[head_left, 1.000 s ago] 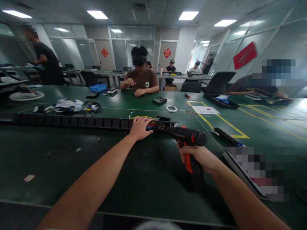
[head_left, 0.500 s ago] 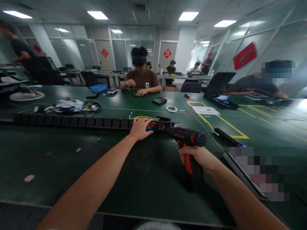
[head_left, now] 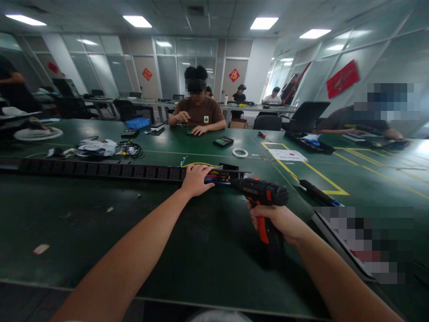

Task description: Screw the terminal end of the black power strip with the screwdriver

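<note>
A long black power strip lies across the green table. My left hand rests on its right end, fingers curled over the casing, beside exposed coloured wires. My right hand grips the orange and black handle of a cordless screwdriver. The tool's nose points left into the open end of the strip, by the wires.
A person in a brown shirt sits across the table. A white tape roll, a black meter, a blue bin and a cable tangle lie beyond the strip. Yellow floor-tape lines mark the table's right side.
My hands and the screwdriver hold nearly still. The standing person at the far left has moved out toward the left edge of view.
</note>
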Demonstrator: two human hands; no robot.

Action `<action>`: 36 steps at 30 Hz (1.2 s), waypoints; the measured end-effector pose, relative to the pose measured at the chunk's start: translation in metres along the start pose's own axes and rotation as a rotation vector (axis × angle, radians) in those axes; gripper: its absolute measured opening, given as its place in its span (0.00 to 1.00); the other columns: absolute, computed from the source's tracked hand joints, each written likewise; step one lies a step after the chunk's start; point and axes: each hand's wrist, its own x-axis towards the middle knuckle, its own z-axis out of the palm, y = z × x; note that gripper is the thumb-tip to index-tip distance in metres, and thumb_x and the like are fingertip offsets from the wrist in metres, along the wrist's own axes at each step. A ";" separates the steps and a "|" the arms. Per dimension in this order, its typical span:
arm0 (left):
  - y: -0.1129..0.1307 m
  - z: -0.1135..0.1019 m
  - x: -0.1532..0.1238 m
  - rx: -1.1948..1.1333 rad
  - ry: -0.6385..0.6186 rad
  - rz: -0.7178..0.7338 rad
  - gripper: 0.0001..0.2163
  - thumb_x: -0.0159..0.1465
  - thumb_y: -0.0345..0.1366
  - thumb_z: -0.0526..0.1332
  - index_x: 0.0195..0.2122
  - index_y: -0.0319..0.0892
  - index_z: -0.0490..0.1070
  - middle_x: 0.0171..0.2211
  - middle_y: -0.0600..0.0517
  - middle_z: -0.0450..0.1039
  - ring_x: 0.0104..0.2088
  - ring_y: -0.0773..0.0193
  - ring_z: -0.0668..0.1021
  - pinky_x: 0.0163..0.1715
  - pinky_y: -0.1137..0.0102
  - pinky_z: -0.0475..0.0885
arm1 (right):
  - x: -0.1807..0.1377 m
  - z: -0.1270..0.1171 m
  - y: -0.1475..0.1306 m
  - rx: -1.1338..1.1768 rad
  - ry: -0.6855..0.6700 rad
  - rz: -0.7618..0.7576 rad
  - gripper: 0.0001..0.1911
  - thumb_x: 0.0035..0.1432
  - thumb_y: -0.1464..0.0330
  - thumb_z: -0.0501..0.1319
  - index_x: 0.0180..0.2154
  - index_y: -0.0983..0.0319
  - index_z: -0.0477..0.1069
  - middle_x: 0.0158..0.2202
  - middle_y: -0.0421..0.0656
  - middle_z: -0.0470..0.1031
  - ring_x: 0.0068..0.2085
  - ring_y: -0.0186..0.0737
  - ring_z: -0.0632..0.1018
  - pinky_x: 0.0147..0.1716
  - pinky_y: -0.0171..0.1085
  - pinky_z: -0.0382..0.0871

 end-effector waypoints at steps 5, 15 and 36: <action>0.000 0.000 0.000 -0.002 -0.005 -0.011 0.29 0.62 0.52 0.68 0.63 0.52 0.68 0.60 0.48 0.72 0.61 0.45 0.70 0.64 0.50 0.55 | 0.000 0.001 -0.001 -0.018 0.010 -0.001 0.07 0.47 0.66 0.67 0.30 0.61 0.73 0.20 0.38 0.74 0.23 0.40 0.75 0.26 0.37 0.68; 0.000 0.000 0.000 -0.008 0.005 -0.003 0.29 0.62 0.52 0.68 0.63 0.51 0.68 0.60 0.48 0.73 0.60 0.46 0.71 0.63 0.50 0.56 | 0.001 0.000 -0.001 -0.027 0.004 -0.008 0.07 0.46 0.67 0.67 0.30 0.61 0.73 0.19 0.38 0.74 0.23 0.39 0.75 0.26 0.37 0.68; 0.001 -0.001 -0.001 -0.005 0.009 -0.004 0.29 0.62 0.52 0.68 0.63 0.51 0.68 0.60 0.48 0.73 0.60 0.46 0.71 0.63 0.51 0.56 | -0.002 0.002 -0.001 -0.008 0.010 -0.009 0.08 0.47 0.67 0.67 0.32 0.61 0.74 0.19 0.39 0.74 0.23 0.39 0.74 0.26 0.37 0.68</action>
